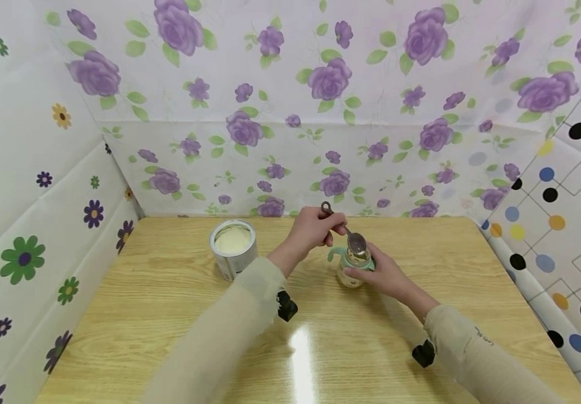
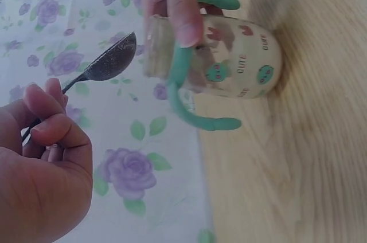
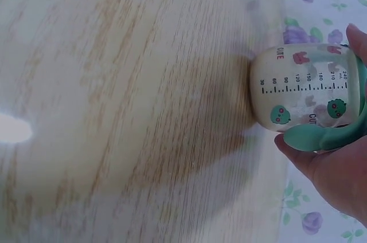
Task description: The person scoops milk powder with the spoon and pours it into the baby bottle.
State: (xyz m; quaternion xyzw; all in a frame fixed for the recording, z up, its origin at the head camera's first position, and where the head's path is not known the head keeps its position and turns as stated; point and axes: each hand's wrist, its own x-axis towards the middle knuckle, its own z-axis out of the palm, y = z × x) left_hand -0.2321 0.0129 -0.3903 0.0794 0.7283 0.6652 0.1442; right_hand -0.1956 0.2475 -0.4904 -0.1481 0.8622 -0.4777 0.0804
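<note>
My left hand (image 1: 314,229) pinches the thin handle of a dark metal spoon (image 1: 356,243); the handle's looped end sticks up past the fingers. The spoon's bowl is over the open mouth of a clear baby bottle (image 1: 349,279). Pale dust clings to the bowl (image 2: 112,59) in the left wrist view. Around the bottle's neck is a green collar with two handles (image 2: 182,91). My right hand (image 1: 387,274) grips the bottle by this collar, and its base rests on the table. The right wrist view shows printed measuring marks (image 3: 304,89) on its side.
An open tin (image 1: 240,262) of pale cream powder (image 1: 233,240) stands left of my left hand. The wooden table (image 1: 351,348) meets a flowered cloth wall (image 1: 290,163) at the back. Patterned cloth also hangs at both sides.
</note>
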